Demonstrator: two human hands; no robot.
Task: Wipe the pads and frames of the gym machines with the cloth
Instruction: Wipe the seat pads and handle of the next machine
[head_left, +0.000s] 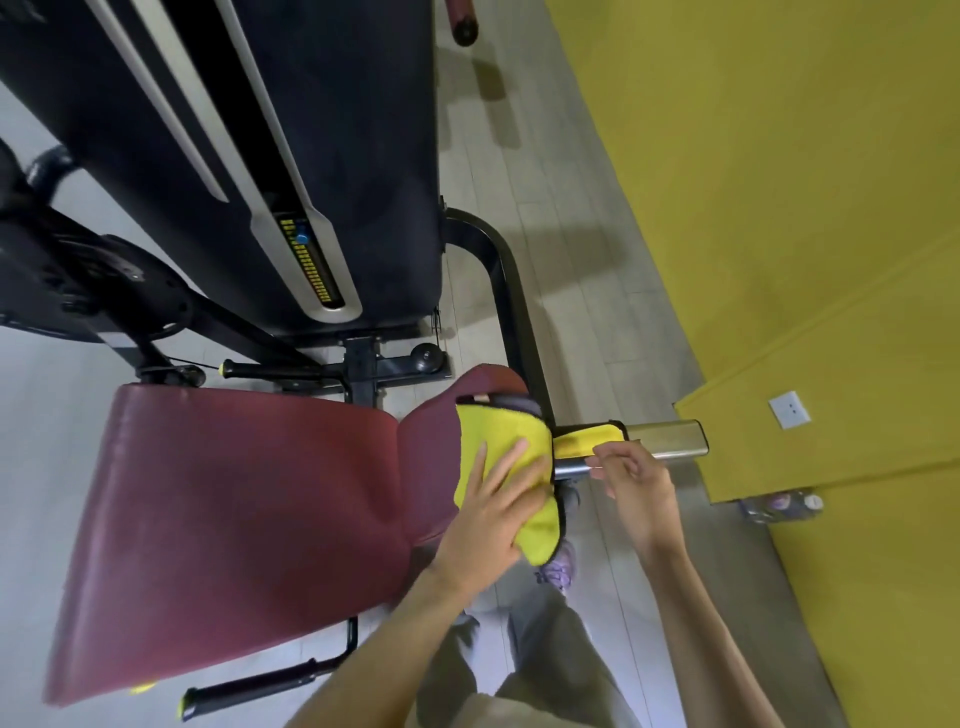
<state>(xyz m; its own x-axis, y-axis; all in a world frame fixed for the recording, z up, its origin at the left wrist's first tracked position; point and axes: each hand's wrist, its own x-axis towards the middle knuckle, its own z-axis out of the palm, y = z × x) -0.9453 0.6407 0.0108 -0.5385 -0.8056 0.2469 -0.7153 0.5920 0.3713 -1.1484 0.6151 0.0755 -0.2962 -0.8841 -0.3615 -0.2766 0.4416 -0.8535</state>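
Note:
A yellow cloth (501, 434) lies over the narrow end of the maroon seat pad (234, 509) of a gym machine. One end of it stretches onto a silver metal bar (667, 439) of the frame. My left hand (491, 512) lies flat on the cloth with fingers spread and presses it against the pad. My right hand (636, 486) is at the bar, thumb and forefinger pinched at the cloth's stretched end. A black curved frame tube (498, 260) runs behind the pad.
The black weight-stack housing (291, 130) stands left of the pad. Black handles (260, 688) stick out below the seat. A yellow wall (779, 208) with a socket (789, 410) runs along the right. On the floor by the wall lies a bottle (779, 506).

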